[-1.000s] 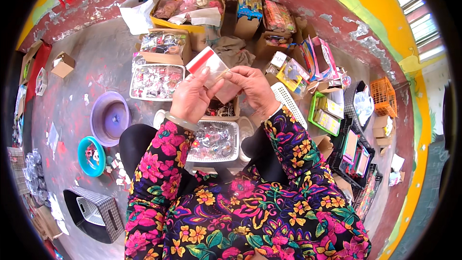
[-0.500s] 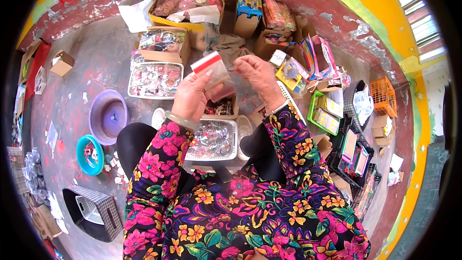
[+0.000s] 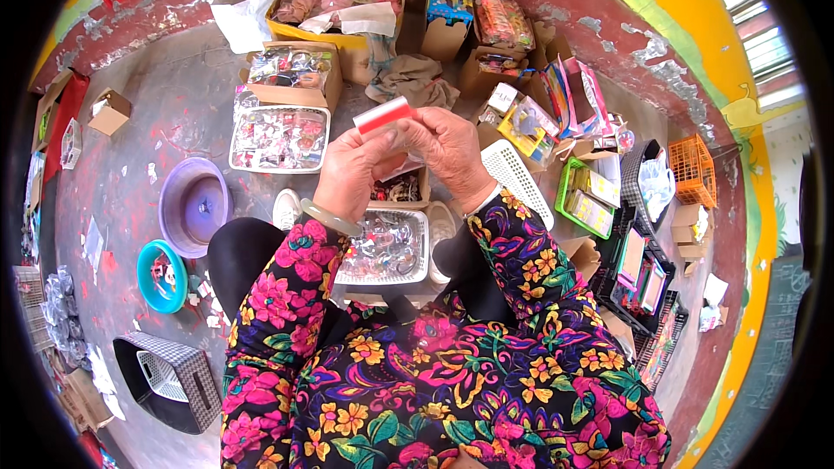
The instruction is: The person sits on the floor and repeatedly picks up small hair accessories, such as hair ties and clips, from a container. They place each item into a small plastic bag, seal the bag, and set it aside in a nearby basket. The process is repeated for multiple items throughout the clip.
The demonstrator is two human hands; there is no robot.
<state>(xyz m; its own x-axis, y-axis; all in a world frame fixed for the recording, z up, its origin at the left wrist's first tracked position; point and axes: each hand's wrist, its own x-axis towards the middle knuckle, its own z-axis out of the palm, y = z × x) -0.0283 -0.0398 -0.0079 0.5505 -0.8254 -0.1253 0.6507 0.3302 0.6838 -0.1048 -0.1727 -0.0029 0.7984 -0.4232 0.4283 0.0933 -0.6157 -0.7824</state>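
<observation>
My left hand (image 3: 347,177) pinches a small clear plastic bag (image 3: 383,115) with a white top edge and a red strip, held up in front of me. My right hand (image 3: 453,153) has its fingers closed on the bag's right end, close against the left fingers. Most of the bag's lower part is hidden behind the hands. Below them a small cardboard box (image 3: 425,189) with dark small items is partly covered. Nearer to me, between my legs, sits a white plastic basket (image 3: 382,279) of small clear-wrapped pieces.
Another white basket (image 3: 233,136) with small packs stands ahead on the left, beside a cardboard box (image 3: 287,97). Purple (image 3: 171,208) and teal (image 3: 142,274) basins are at left. On the right are a white perforated tray (image 3: 519,175), a green basket (image 3: 587,227) and an orange crate (image 3: 692,172).
My right hand has moved left and down to the bag and closed on its right end. The bag has tilted, so less of its clear part shows.
</observation>
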